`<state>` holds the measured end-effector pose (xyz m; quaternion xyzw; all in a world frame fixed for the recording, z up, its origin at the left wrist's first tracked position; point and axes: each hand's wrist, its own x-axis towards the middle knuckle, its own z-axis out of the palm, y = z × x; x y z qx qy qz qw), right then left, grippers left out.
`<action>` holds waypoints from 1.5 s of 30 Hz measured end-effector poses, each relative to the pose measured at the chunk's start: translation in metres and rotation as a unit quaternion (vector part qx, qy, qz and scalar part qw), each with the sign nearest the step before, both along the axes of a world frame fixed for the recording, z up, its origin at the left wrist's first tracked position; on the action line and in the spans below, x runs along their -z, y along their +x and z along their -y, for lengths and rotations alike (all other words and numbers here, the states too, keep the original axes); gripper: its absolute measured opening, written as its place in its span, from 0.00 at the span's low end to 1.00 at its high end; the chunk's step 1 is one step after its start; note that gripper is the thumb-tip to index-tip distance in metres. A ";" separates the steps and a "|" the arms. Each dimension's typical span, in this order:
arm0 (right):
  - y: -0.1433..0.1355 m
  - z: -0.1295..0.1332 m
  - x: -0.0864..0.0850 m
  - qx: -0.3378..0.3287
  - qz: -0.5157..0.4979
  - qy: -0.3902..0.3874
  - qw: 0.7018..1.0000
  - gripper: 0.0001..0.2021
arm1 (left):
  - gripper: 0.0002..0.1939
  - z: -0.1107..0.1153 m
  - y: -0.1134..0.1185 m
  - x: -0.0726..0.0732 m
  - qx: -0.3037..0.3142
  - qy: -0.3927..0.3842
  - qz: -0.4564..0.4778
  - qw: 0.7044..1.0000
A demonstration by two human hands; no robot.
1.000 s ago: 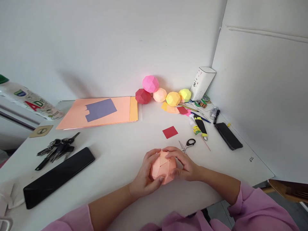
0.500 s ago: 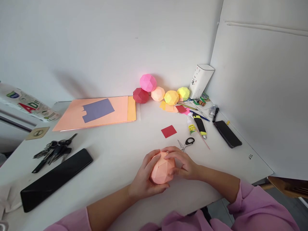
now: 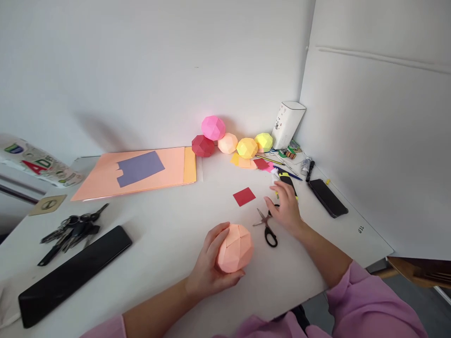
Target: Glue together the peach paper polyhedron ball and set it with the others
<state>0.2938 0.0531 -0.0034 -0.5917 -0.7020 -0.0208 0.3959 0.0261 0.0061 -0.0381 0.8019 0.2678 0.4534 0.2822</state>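
Note:
My left hand (image 3: 211, 263) is wrapped round a peach faceted paper ball (image 3: 235, 248) above the front of the table. My right hand (image 3: 287, 206) is off the ball, fingers apart and curved, over the spot beside the utility knife (image 3: 289, 178). It covers most of the small glue bottle (image 3: 274, 171), whose tip shows; I see no grip on it. Open scissors (image 3: 267, 225) lie just left of that hand, one handle loop partly behind it. A red paper piece (image 3: 244, 196) lies flat farther left.
Along the back wall sit several faceted paper balls (image 3: 213, 127), with a white box (image 3: 289, 124) at their right. Coloured paper sheets (image 3: 95, 178), keys (image 3: 75, 227) and a long black case (image 3: 73, 277) occupy the left. A black phone (image 3: 327, 198) lies right.
My right hand has let go of the ball and moved right and away from me, over the glue bottle. My left hand still holds the ball. The view has shifted slightly.

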 end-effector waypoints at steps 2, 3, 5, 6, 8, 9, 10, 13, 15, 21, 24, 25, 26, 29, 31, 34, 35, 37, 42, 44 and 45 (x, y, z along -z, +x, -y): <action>0.017 -0.014 0.005 0.097 0.074 -0.060 0.991 0.17 | 0.38 0.001 0.000 0.000 0.000 -0.009 0.003 1.000; 0.023 -0.018 0.008 0.124 0.090 -0.090 0.984 0.17 | 0.38 0.001 0.000 0.001 0.002 -0.014 0.002 1.000; 0.031 -0.025 0.012 0.148 0.096 -0.115 0.978 0.15 | 0.37 0.001 0.000 0.001 0.004 -0.022 -0.001 1.000; 0.034 -0.026 0.014 0.154 0.093 -0.120 0.976 0.14 | 0.37 0.001 0.000 0.002 0.004 -0.024 -0.002 1.000; 0.036 -0.028 0.018 0.163 0.083 -0.124 0.975 0.12 | 0.37 0.001 0.001 0.002 0.003 -0.026 0.001 1.000; 0.037 -0.028 0.019 0.166 0.076 -0.126 0.975 0.11 | 0.37 0.001 0.001 0.002 0.003 -0.026 0.004 1.000; 0.037 -0.029 0.021 0.167 0.067 -0.128 0.975 0.12 | 0.37 0.001 0.002 0.003 0.002 -0.025 0.006 1.000; 0.038 -0.032 0.022 0.160 0.038 -0.130 0.978 0.16 | 0.37 0.001 0.004 0.003 -0.002 -0.020 0.009 1.000; 0.038 -0.035 0.022 0.147 0.026 -0.133 0.980 0.19 | 0.37 0.001 0.006 0.003 -0.002 -0.017 0.008 1.000; 0.030 -0.039 0.024 0.109 0.014 -0.151 0.982 0.15 | 0.39 0.001 0.007 0.003 0.006 -0.008 0.011 1.000; 0.027 -0.042 0.027 0.108 -0.017 -0.151 0.982 0.16 | 0.41 0.001 0.007 0.003 0.007 -0.009 0.016 1.000; 0.026 -0.044 0.028 0.112 -0.034 -0.148 0.982 0.17 | 0.41 0.001 0.007 0.003 0.007 -0.008 0.020 1.000; 0.025 -0.046 0.029 0.115 -0.054 -0.144 0.981 0.18 | 0.41 0.001 0.007 0.003 0.007 -0.008 0.025 1.000; 0.024 -0.060 0.034 0.119 -0.123 -0.130 0.977 0.21 | 0.41 0.001 0.006 0.002 0.007 -0.013 0.031 0.999; 0.023 -0.071 0.038 0.112 -0.166 -0.125 0.972 0.22 | 0.41 0.001 0.006 0.001 0.006 -0.018 0.032 0.999; 0.024 -0.081 0.044 0.096 -0.218 -0.126 0.963 0.22 | 0.41 0.000 0.005 0.000 0.005 -0.016 0.039 0.999; 0.025 -0.081 0.046 0.089 -0.232 -0.127 0.960 0.22 | 0.40 0.000 0.005 0.000 0.003 -0.013 0.042 0.999; 0.027 -0.080 0.049 0.078 -0.256 -0.130 0.955 0.23 | 0.40 0.000 0.005 0.000 0.001 -0.010 0.044 0.999; 0.034 -0.074 0.048 0.075 -0.292 -0.136 0.944 0.25 | 0.41 -0.001 0.004 0.000 -0.002 -0.011 0.035 0.999; 0.036 -0.073 0.047 0.079 -0.298 -0.139 0.941 0.26 | 0.43 -0.001 0.004 0.000 -0.005 -0.015 0.032 0.999; 0.036 -0.072 0.046 0.080 -0.299 -0.142 0.940 0.26 | 0.43 -0.001 0.004 0.000 -0.006 -0.016 0.030 0.999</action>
